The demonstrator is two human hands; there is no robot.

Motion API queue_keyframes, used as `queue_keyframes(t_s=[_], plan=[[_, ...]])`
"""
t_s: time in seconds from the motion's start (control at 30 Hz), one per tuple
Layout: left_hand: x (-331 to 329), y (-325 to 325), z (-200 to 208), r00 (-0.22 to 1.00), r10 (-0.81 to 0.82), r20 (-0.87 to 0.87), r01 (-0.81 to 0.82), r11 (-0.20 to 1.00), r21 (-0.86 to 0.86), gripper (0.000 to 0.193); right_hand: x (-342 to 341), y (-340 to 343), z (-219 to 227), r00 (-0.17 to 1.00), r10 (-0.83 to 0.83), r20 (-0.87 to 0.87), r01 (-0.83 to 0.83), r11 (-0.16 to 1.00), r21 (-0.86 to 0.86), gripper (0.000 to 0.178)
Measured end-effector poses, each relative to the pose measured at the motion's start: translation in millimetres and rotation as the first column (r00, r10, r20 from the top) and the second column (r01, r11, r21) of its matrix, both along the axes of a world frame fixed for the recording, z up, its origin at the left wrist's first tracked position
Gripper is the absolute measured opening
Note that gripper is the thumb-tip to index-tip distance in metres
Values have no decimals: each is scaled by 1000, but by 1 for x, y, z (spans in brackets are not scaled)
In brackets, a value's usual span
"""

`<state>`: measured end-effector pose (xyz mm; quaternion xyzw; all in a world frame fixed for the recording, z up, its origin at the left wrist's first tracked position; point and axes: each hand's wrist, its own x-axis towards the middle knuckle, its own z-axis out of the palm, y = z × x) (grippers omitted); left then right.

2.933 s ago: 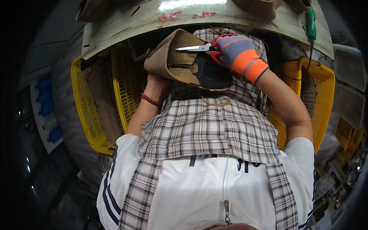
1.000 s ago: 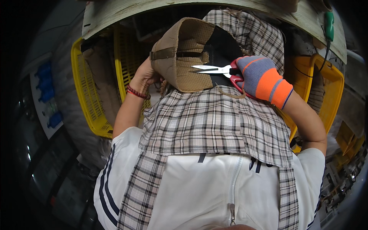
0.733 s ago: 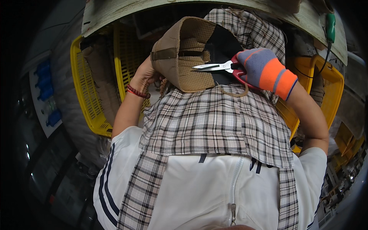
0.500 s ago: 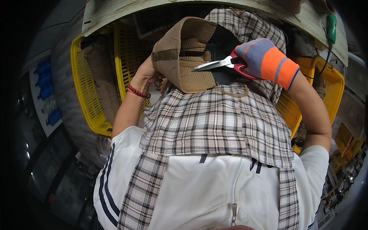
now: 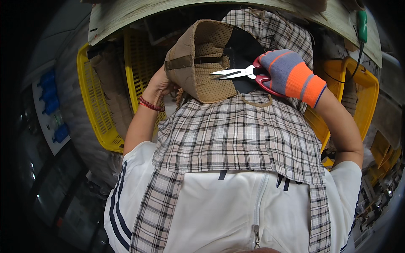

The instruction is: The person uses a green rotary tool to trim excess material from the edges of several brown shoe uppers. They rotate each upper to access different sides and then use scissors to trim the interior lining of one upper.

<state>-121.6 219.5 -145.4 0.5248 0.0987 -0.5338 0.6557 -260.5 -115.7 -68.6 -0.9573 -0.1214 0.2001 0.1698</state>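
Observation:
A tan, mesh-lined fabric piece (image 5: 179, 69) with a black panel stands opened out like a loop above my lap. My left hand (image 5: 159, 84), bare with a dark red bead bracelet at the wrist, is closed on its left side; most of the fingers are hidden behind the cloth. In my right hand (image 5: 276, 69), wearing a grey and orange knit glove, is a pair of scissors (image 5: 237, 74) with red handles. Their blades are slightly parted and point left into the fabric loop. A curved tan strip (image 5: 257, 103) lies on my plaid apron (image 5: 215, 139) just below the loop.
Yellow crates (image 5: 90, 97) holding tan fabric pieces stand at the left. Another yellow crate (image 5: 367, 90) is at the right. A pale tabletop edge (image 5: 190, 7) crosses the far side, with a green-handled tool (image 5: 362, 26) and its cord hanging at its right end.
The scissor blades have parted a little. The fabric piece and both hands have shifted very slightly left.

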Motion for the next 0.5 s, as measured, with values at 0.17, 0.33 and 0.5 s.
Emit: queue_keyframes(t_s=[0.17,0.33,0.5], plan=[[-5,-1,6,999,34,-42,-34,999,4,39,2,2,8,992,-98,-85,91,993,-80,29],[-4,2,-1,999,-23,-25,24,997,71,41,-3,9,13,967,8,-255,-38,993,-112,29],[-6,2,-3,999,-6,-32,10,993,122,41,5,7,26,942,83,-324,-96,995,-23,33]])
